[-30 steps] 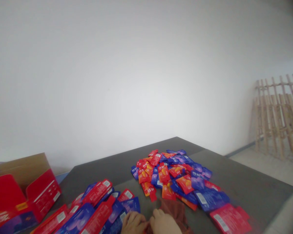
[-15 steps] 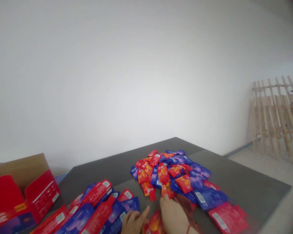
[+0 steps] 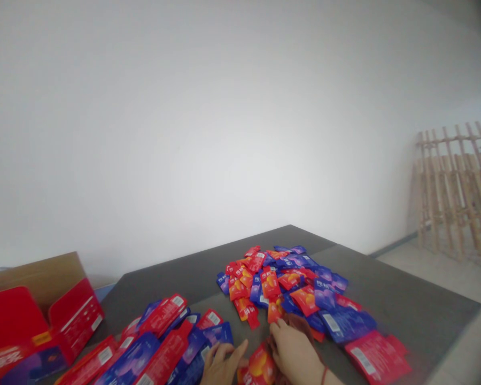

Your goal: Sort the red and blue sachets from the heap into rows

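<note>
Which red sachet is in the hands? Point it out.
The red-orange sachet at the bottom edge, between left hand and right hand; the other sachets lie untouched in the pile beyond.

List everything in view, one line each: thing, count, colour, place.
sachet pile: many, red-orange and blue, heaped mid-table
flat cartons: a spread, too overlapped to count, red and blue, near-left on the table
flat carton: one, red, near-right on the table
open box: one, red with brown inside, far left
brown cloth: one, partly under the right hand
table: one, dark grey
wooden lattice: one, pale wood, leaning at the right wall
sachet: one, red-orange, between the hands
left hand: fingers spread, on the blue cartons
right hand: red wrist cord, touching the sachet
</note>
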A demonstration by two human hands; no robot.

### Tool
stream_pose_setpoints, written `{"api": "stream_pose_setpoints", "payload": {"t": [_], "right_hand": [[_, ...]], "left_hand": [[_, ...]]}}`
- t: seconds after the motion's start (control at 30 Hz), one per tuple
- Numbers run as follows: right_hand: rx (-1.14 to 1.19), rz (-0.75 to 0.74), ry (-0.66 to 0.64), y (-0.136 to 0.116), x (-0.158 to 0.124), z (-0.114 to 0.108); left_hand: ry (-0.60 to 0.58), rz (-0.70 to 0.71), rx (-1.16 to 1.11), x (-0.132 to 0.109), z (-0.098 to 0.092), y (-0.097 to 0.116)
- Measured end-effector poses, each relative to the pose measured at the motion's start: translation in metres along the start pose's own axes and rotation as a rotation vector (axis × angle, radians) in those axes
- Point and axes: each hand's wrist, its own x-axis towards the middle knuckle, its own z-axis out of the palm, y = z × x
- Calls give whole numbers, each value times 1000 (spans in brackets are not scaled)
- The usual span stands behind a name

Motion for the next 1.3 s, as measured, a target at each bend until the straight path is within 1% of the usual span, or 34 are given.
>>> {"api": "stream_pose_setpoints", "payload": {"t": [0.03,0.1,0.23,0.3,0.37,0.4,0.47,0.53,0.57,0.6,0.67,0.77,0.83,0.87,0.9,0.97,1.03,1.1,1.17,1.23,1.27,1.3], "right_hand": [[-5,-8,-5,1,-2,2],[-19,-74,-24,-5,-6,12],[-30,-269,-84,-37,-7,36],[-14,-330,-101,-49,-3,38],[13,-351,-103,-51,2,30],[27,-328,-93,-48,5,25],[44,-223,-56,-38,10,13],[42,-99,-9,-25,12,5],[39,-65,5,-20,11,4],[36,-54,3,-14,9,3],[40,-77,-40,-6,0,5],[94,-204,-136,3,-18,4],[157,-273,-166,10,-25,-1],[182,-280,-173,15,-27,-5],[203,-266,-172,19,-28,-9],[266,-199,-162,27,-26,-19],[365,-134,-118,34,-26,-25],[422,-119,-59,42,-27,-22],[389,-161,-16,50,-30,-7],[320,-226,-21,60,-32,15],[288,-238,-45,65,-32,27],[264,-273,-83,69,-31,38]], "left_hand": [[8,5,-2,0,-1,1],[-7,-5,-14,1,-6,4],[-49,-68,-15,2,-9,10],[-66,-90,-4,2,-6,10],[-92,-113,7,2,-2,10],[-103,-129,14,1,1,9],[-113,-163,20,0,4,8],[-111,-163,12,-1,6,7],[-107,-156,6,-1,7,6],[-108,-143,0,-2,7,6],[-109,-124,4,-1,5,4],[-135,-109,39,1,-4,9],[-144,-107,60,4,-15,22],[-145,-111,66,7,-21,31],[-152,-112,60,11,-26,41],[-156,-170,55,22,-32,64],[-141,-183,35,38,-29,83],[-121,-116,18,54,-15,94],[-143,-70,46,65,2,93],[-133,-29,122,67,16,82],[-108,5,173,65,21,73],[-80,70,220,60,23,64]]}}
